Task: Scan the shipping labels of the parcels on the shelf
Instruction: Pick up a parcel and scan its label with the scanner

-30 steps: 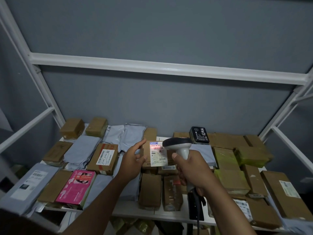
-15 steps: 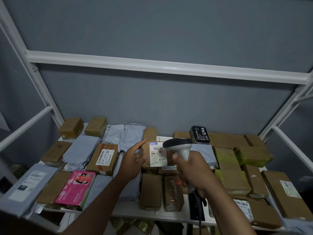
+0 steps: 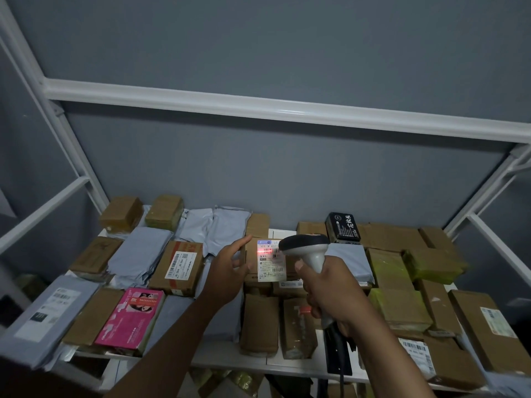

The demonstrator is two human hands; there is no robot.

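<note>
the red line is back on the white label (image 3: pixel 270 259), so this scan looks under way. the left hand (image 3: pixel 230 271) holds the brown box (image 3: pixel 250 271) up in the middle of the shelf (image 3: pixel 230 359), fingers spread. the right hand (image 3: pixel 330 294) grips the smooth gray scanner (image 3: pixel 306 248). soft gray bags (image 3: pixel 138 259) lie near.
</note>
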